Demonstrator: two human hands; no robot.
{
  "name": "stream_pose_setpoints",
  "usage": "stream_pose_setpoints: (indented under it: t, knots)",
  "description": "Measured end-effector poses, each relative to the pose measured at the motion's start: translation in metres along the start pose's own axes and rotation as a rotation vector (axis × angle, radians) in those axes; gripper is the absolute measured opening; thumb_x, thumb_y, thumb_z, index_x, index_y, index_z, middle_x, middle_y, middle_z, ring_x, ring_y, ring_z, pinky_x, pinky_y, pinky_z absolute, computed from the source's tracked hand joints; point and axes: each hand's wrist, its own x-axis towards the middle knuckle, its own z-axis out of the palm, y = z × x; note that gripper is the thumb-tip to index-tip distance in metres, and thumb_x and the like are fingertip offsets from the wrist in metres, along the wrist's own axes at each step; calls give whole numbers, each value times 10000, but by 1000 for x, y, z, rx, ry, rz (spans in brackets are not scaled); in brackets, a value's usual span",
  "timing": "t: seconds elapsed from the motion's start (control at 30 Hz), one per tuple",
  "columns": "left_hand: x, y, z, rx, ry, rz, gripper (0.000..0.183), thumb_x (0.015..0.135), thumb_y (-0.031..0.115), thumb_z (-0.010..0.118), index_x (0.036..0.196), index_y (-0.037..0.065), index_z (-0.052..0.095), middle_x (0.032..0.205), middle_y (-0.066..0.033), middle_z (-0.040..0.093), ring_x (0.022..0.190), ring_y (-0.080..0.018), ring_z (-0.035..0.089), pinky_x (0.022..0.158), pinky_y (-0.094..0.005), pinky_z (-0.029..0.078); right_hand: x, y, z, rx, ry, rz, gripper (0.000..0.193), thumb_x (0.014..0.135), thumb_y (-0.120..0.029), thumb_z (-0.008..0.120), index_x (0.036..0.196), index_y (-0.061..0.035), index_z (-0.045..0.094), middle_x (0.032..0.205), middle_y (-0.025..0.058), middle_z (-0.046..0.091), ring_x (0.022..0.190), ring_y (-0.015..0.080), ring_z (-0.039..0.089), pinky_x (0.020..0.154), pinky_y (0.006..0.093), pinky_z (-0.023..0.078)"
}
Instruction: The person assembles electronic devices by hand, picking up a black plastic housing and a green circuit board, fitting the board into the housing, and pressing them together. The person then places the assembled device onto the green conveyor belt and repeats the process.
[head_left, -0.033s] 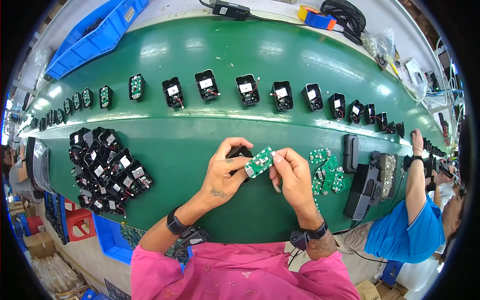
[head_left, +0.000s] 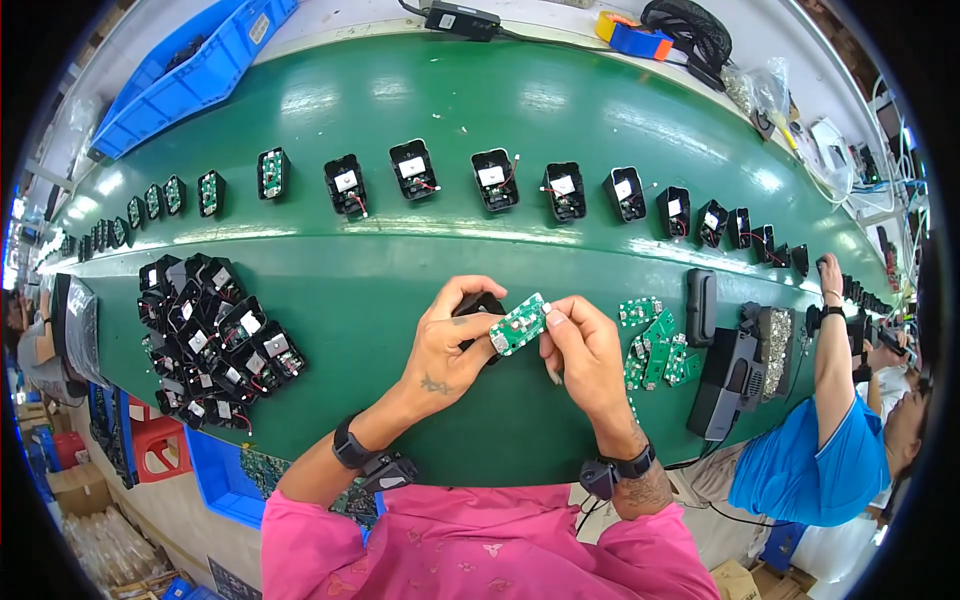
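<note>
I hold a black housing (head_left: 482, 305) in my left hand (head_left: 447, 345) and pinch a green circuit board (head_left: 519, 324) with my right hand (head_left: 585, 350), above the green table (head_left: 400, 270). Fitting step, I judge; next needs careful alignment.

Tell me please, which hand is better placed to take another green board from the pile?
Probably the right hand. The loose green boards lie just to its right, while the left hand is on the far side and grips a black housing behind the green circuit board.
</note>
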Motion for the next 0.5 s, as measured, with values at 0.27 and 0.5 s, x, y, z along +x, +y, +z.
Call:
stream_pose_setpoints:
  t: [0.27,0.5]
  knots:
    - [1,-2,5,-306,-7,-182,684,715,-28,824,1256,47,413,1332,-117,466,1136,-209,587,1002,-359,498,4,15,-3,-268,-12,-142,165,1026,-137,504,950,-9,574,686,-5,571,534,38,489,465,209,387]
    - [8,9,-5,-649,-39,-440,668,675,-15,870,1271,-4,568,1237,-105,600,1152,-181,589,987,-344,522,3,13,-1,-307,64,-243,164,1029,-138,500,957,-7,568,693,4,579,536,43,495,467,215,397]
